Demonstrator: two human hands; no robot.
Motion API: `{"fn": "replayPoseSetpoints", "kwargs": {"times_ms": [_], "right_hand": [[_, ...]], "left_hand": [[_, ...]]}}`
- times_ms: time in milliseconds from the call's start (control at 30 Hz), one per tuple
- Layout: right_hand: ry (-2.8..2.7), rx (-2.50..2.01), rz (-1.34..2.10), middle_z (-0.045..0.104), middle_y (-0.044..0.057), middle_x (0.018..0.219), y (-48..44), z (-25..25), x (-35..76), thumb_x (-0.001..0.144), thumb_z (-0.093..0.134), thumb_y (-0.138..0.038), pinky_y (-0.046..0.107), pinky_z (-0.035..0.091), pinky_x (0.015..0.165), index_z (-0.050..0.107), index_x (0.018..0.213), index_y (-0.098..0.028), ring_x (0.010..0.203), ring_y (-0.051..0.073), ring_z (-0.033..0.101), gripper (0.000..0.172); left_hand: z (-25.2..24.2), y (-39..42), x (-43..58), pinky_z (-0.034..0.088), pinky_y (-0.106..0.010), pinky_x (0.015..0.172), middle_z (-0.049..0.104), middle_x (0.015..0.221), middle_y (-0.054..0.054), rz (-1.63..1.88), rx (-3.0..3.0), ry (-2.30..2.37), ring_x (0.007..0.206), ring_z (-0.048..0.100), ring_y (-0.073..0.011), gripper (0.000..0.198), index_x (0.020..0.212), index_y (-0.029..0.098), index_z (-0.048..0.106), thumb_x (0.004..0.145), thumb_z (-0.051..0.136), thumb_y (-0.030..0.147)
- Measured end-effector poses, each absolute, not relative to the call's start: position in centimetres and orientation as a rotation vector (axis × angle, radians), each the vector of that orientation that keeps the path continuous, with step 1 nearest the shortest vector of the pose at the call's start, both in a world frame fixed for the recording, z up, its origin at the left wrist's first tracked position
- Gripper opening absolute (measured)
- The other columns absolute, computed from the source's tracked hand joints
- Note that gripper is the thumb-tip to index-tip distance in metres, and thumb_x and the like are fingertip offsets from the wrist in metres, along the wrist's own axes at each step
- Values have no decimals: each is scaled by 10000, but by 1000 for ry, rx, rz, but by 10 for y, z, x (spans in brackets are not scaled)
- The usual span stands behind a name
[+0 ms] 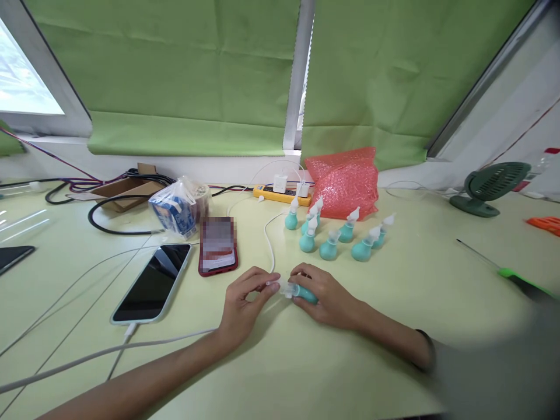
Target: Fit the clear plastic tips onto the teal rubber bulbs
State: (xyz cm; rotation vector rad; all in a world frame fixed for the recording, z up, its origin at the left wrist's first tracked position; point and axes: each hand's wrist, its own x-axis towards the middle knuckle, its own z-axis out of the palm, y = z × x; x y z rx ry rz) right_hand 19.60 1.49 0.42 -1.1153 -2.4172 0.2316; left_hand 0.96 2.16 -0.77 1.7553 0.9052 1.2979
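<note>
My right hand (pixel 328 296) is wrapped around a teal squeeze bulb (pixel 308 294), which lies on its side with its clear collar (pixel 289 290) pointing left. From the other side, my left hand (pixel 244 300) pinches a small whitish nozzle tip (pixel 275 283) between thumb and fingertips, right at the collar; whether it is seated there I cannot tell. Just beyond my hands stand several more teal bulbs, most with pointed translucent tips, such as the front right bulb (pixel 361 249). One bulb (pixel 328 249) among them shows only a clear collar without a pointed tip.
Left of my hands lie a red-cased phone (pixel 218 247) and a larger phone (pixel 152 284) on a white cable. Behind are a wrapped package (pixel 180 207), a yellow power strip (pixel 280 195) and red bubble wrap (pixel 345 185). A green fan (pixel 490 185) and a screwdriver (pixel 516 277) are at right.
</note>
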Motion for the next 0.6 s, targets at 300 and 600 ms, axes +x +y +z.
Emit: {"fn": "replayPoseSetpoints", "kwargs": {"times_ms": [300,600], "right_hand": [[-2439,-1138,164,593,71,815,17,3,199,786,424,-254,313,406,633,504,971,-169,735,193,495,219],[-2485,-1177,280,601,35,718,14,20,202,735,474,-219,263,376,587,543,885,-180,661,158,526,170]], "left_hand": [[-3,23,11,499,-249,602,644,798,-57,1175,1408,974,637,580,-142,211,795,133,655,628,647,260],[2,26,12,461,-211,527,591,579,-9,1010,1335,895,500,529,-90,207,779,106,645,637,638,256]]}}
